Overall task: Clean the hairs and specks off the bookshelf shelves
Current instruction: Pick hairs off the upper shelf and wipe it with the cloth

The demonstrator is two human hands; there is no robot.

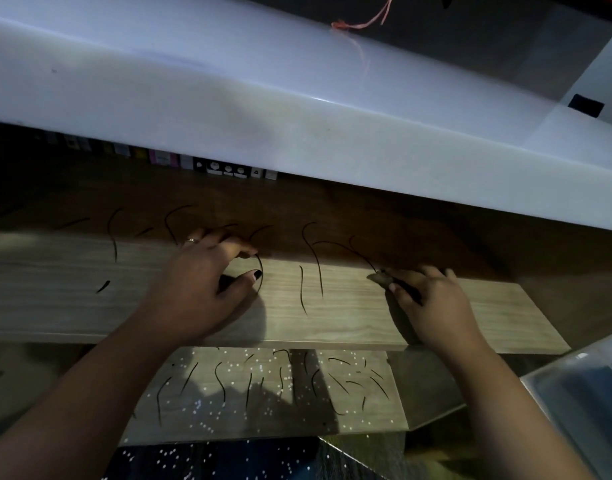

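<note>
A light wooden shelf point(349, 317) runs across the middle, strewn with several long black hairs point(318, 271). My left hand point(207, 282) rests on it, thumb and forefinger pinching one curved hair point(260, 271). My right hand point(432, 299) lies further right, fingers closed on the end of another long hair point(353, 249) that arcs up to the left. A lower shelf point(384, 410) below my wrists carries several more hairs and many white specks point(263, 372).
A white glossy top point(263, 98) overhangs the shelf, with a pink thread point(363, 22) on it. A row of book spines point(224, 168) stands at the dark back. A clear plastic bin point(581, 393) sits at the lower right.
</note>
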